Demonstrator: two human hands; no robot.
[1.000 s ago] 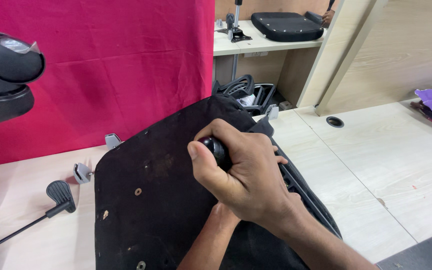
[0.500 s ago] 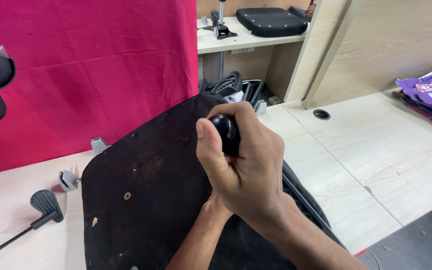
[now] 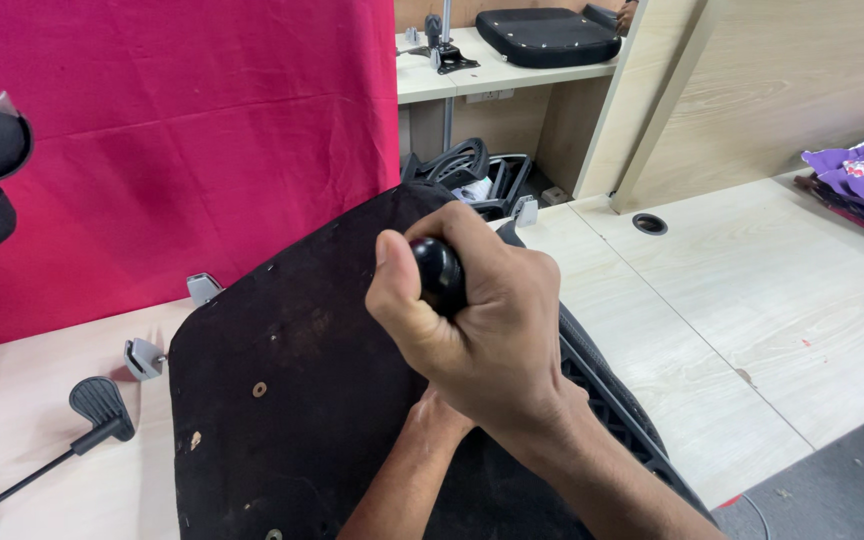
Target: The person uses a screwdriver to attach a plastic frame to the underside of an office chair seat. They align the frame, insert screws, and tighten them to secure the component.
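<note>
Gripping a round black knob (image 3: 439,272), the right hand (image 3: 482,330) is making a tight fist, with fingers (image 3: 512,275) curled fully around it and the thumb (image 3: 392,290) pressing along its left side. The knob is sitting just above the upturned underside of a black seat pan (image 3: 292,400), which is lying tilted on the pale wooden table (image 3: 752,320) beneath the fingers. The left hand (image 3: 432,415) is showing only as a wrist and forearm tucked under the right fist, so its grip cannot be told. Left of the fingers, a black lever with a paddle end (image 3: 100,405) and small grey brackets (image 3: 142,357) are lying on the table. Behind the fingers, a red cloth (image 3: 172,130) is hanging.
</note>
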